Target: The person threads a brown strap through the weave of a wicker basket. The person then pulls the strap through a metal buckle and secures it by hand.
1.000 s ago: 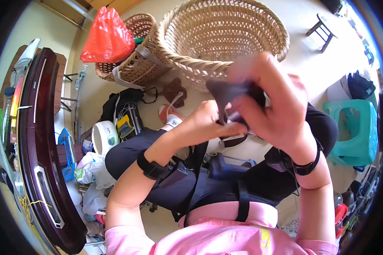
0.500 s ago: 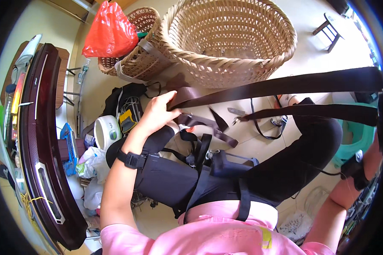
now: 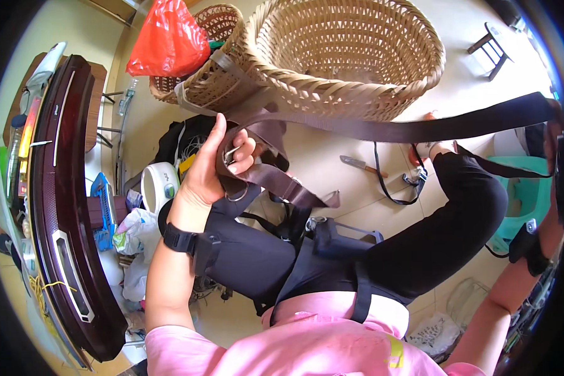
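Observation:
My left hand (image 3: 212,164) is closed on a wide brown webbing strap (image 3: 357,128), its fingers curled round it and its thumb pointing up. Metal fittings show by the fingers and just below them. A short tail of the strap hangs to the right of this hand, over my lap. From there the long part stretches through the air to the right edge, where my right hand (image 3: 553,141) holds it, dark and partly cut off by the rim. That hand's fingers are mostly hidden. A second run of strap sags below the first, near my right knee.
Beyond the strap stand a large woven basket (image 3: 351,94) and a smaller one (image 3: 216,94) with a red plastic bag (image 3: 169,44). A knife (image 3: 362,165) lies on the floor near a thin black strap. A teal plastic stool (image 3: 517,210) is at right, a long dark-red panel (image 3: 62,188) at left.
My left hand has turned and moved slightly down and left, its fingers now curled round the strap. The long run sags more, and the knife shows more fully.

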Tool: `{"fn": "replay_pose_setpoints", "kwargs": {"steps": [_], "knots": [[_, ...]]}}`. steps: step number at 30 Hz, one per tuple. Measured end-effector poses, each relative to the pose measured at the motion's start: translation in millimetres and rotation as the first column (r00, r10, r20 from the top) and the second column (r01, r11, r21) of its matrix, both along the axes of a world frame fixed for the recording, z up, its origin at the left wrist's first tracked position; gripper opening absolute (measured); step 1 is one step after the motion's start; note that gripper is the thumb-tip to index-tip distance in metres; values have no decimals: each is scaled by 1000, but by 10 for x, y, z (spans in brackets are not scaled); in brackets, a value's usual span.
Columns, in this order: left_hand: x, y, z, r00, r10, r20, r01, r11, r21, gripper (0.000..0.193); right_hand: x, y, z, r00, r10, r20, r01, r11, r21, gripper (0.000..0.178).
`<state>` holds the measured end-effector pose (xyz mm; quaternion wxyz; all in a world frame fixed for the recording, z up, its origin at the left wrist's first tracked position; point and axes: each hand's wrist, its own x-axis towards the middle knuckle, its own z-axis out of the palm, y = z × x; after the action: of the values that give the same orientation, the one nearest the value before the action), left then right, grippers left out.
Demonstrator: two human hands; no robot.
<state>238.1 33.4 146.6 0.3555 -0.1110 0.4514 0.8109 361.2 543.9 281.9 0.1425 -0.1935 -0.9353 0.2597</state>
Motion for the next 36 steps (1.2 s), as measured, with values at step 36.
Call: {"fn": "replay_pose_setpoints", "kwargs": {"steps": [36], "knots": [[657,631,-679,975,-135,-177,143,989,31,42,-427,-1325,-905,385,921,51,-141,113,-983,52]]}}
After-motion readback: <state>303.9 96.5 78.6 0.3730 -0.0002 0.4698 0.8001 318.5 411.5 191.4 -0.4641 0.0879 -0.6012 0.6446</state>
